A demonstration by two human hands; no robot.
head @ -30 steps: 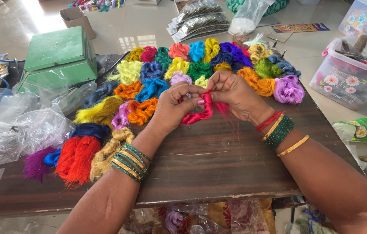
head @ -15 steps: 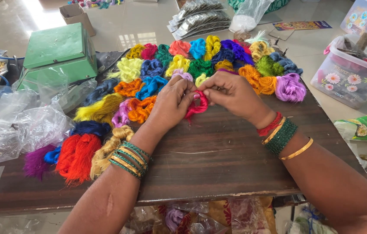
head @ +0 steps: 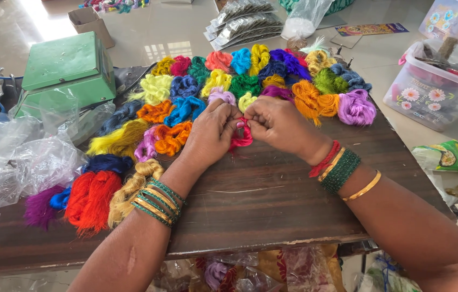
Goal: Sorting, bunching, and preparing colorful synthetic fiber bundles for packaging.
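My left hand (head: 209, 135) and my right hand (head: 279, 125) meet over a dark wooden board (head: 250, 200), fingertips pinched together on a small pink-red bundle of silk thread (head: 241, 139). The bundle hangs just below my fingers and touches the board. Both wrists wear green and gold bangles. Behind and left of my hands lie several bright thread bundles, among them an orange one (head: 173, 138), a purple one (head: 356, 107) and a red one (head: 91, 197).
A green box (head: 67, 73) stands at the back left, with crumpled clear plastic bags (head: 34, 162) beside it. A clear plastic tub with flower print (head: 434, 92) sits on the floor at right, near a green packet (head: 448, 157). Packets in plastic (head: 240, 21) lie behind.
My hands have drawn closer together and a little toward me. The pink-red bundle, spread wider between them before, is now bunched small under my fingertips.
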